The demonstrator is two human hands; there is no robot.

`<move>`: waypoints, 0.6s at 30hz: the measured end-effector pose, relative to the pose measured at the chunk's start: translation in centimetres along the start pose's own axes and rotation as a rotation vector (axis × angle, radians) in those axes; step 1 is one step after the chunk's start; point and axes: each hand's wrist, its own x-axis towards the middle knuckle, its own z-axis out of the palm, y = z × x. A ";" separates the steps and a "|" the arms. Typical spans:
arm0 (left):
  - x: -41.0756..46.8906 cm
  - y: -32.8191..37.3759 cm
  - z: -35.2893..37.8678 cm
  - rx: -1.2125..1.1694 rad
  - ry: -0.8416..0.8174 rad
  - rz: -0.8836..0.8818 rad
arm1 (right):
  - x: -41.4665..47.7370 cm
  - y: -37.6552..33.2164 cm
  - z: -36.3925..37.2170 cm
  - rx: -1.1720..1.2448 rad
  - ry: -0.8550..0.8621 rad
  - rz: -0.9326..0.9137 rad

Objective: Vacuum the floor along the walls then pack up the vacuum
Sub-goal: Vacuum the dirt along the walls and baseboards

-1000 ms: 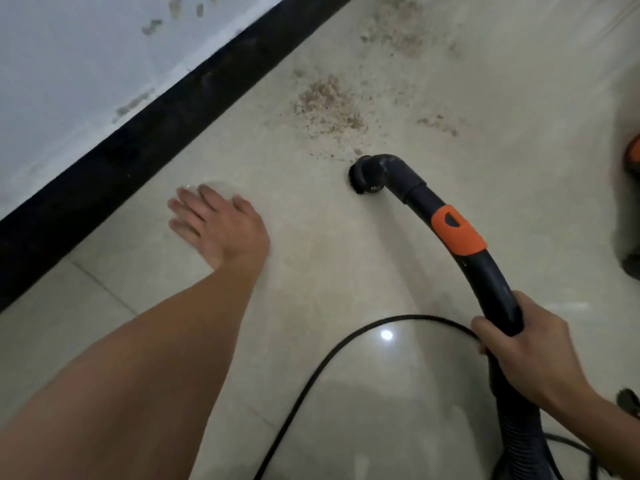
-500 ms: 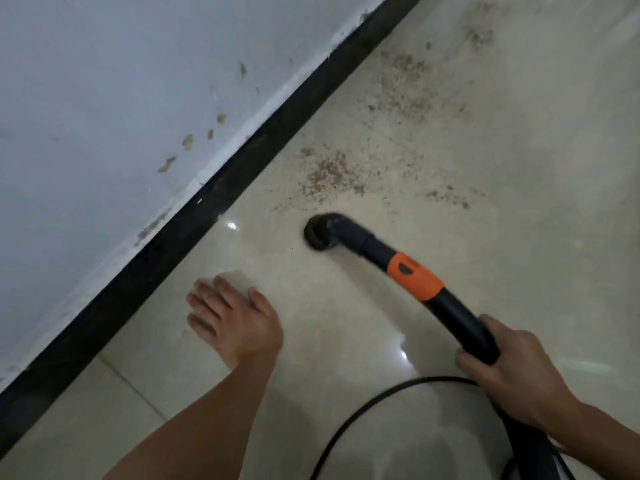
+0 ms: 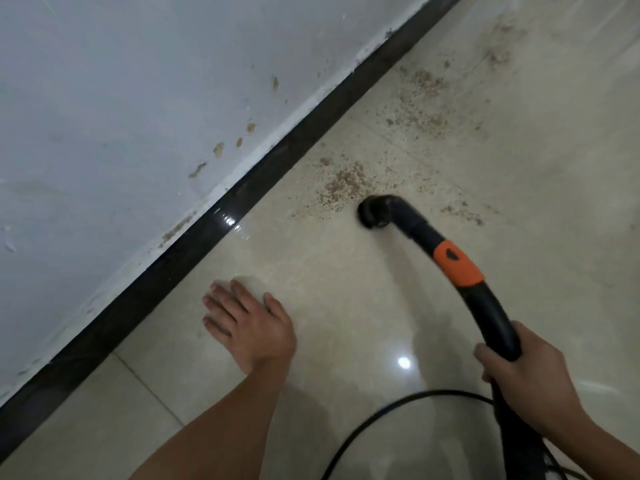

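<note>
Gripped the hose wand (image 3: 485, 306) with the right hand (image 3: 533, 386), fingers (image 3: 485, 356) curled round it. Set the nozzle (image 3: 375, 212) on the floor (image 3: 346, 306), out from the baseboard (image 3: 194, 251), wand axis pointing at the debris (image 3: 346, 183) just beyond, closer to the baseboard. Spread the left hand (image 3: 252, 323) flat near the baseboard, fingers straight, holding nothing.

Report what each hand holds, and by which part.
The right hand grips the vacuum wand by its black curved handle, behind the orange collar. The left hand holds nothing, lying flat on the floor.
</note>
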 end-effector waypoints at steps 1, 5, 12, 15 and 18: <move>0.0 0.0 0.0 0.002 0.001 -0.002 | 0.7 -0.7 0.2 0.054 0.036 0.027; -0.1 -0.1 0.0 0.000 0.008 0.003 | 1.5 -2.3 1.3 0.141 0.020 0.002; -0.1 0.2 -0.2 0.006 0.000 0.001 | 2.5 -3.8 1.8 0.117 0.010 -0.031; 0.0 0.0 -0.1 0.008 0.005 0.006 | 4.9 -6.1 2.5 0.121 0.029 -0.060; 0.1 -0.1 0.1 0.015 0.005 0.004 | 7.0 -7.8 2.9 0.132 0.008 -0.095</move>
